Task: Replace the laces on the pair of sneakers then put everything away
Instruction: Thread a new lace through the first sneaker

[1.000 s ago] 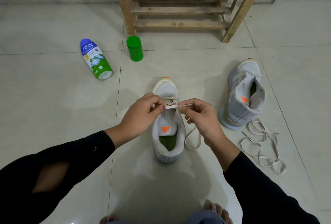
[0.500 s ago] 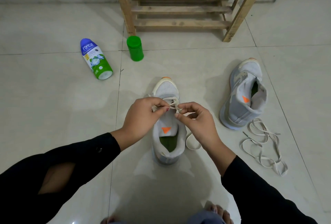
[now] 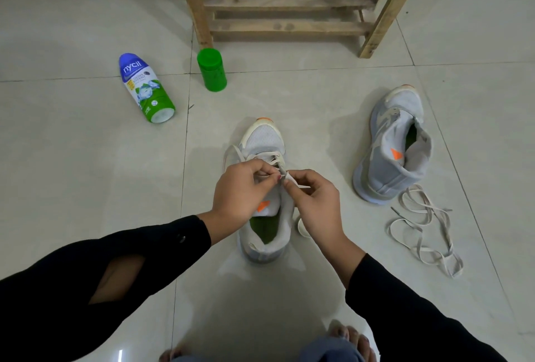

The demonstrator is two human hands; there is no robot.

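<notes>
Both hands are right over the sneaker (image 3: 265,137), which sits on the floor (image 3: 72,173) in the middle with its toe pointing away from the person. The left hand (image 3: 240,188) has its fingers curled in, thumb and forefinger pinching the lace (image 3: 273,158) just above the tongue, up around the eyelets at the toe end. The right hand (image 3: 315,205) does pretty much the same from the other side: fingers curled, thumb and forefinger nipping a bit of that same lace, with the tip poking out to the right past the fingers. The two pinches are nearly touching. Can't tell which eyelet the lace goes through, since the fingers hide that bit. The lace crosses the front of the shoe, and a loop of it lies on the floor just beside the sneaker, near the right wrist.

The other sneaker (image 3: 393,144) is off to the right, well apart, toe also pointing away, tongue flopped up showing an orange triangle. A loose lace (image 3: 422,225) lies in a tangle on the floor just beside its heel.

Further back on the left, a blue and green bottle (image 3: 144,89) marked "nycil" lies on its side. A green jar (image 3: 212,70) stands upright near it, just in front of a leg of the wooden rack (image 3: 283,2). Both arms are in black sleeves, and bare toes show at the bottom edge.
</notes>
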